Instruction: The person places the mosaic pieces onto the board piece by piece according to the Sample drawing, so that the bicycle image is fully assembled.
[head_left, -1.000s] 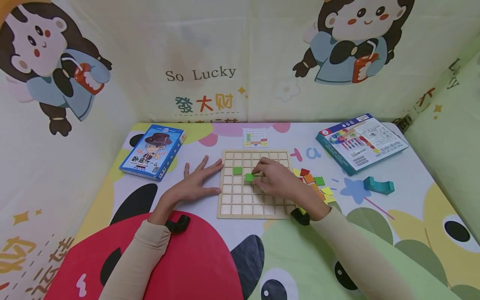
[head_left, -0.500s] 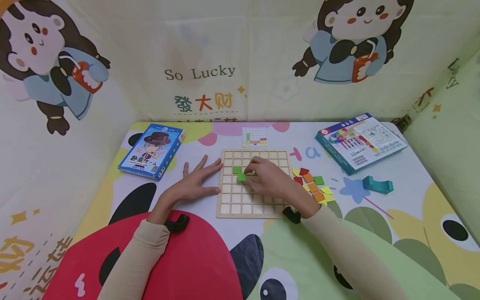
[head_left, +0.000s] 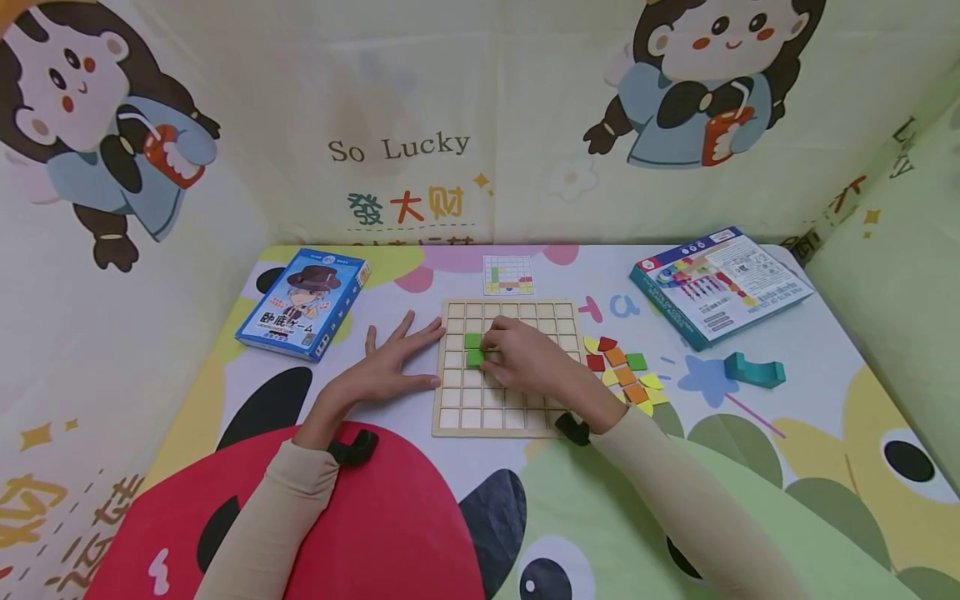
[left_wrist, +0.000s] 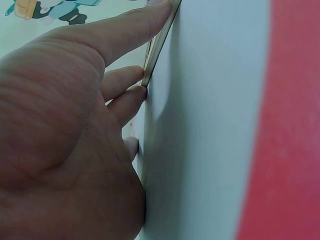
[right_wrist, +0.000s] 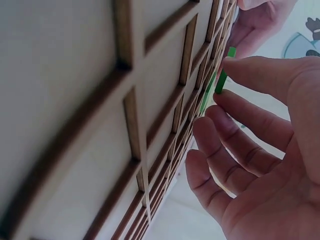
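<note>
My right hand (head_left: 522, 358) pinches a square green tile (head_left: 474, 359) between thumb and index finger over the left part of a wooden grid board (head_left: 510, 432). In the right wrist view the held tile (right_wrist: 224, 75) looks tilted, just off the grid, with the other fingers loosely bent. Directly behind it, another green tile (head_left: 472, 341) lies in a cell of the board. My left hand (head_left: 384, 365) lies spread on the table to the left, thumb and fingertips touching the board's left edge. The left wrist view shows those fingers against the board's rim (left_wrist: 162, 42).
Right of the board lie several loose orange, red, yellow and green tiles (head_left: 625, 377). A small pattern card (head_left: 508, 275) lies behind the board. A blue box (head_left: 307, 304) stands at left; a teal-edged box (head_left: 723, 287) and a curved teal piece (head_left: 754, 371) are at right.
My right hand has moved left with the green tile, bringing it from right of the other green tile to just in front of it. The left hand has stayed still.
</note>
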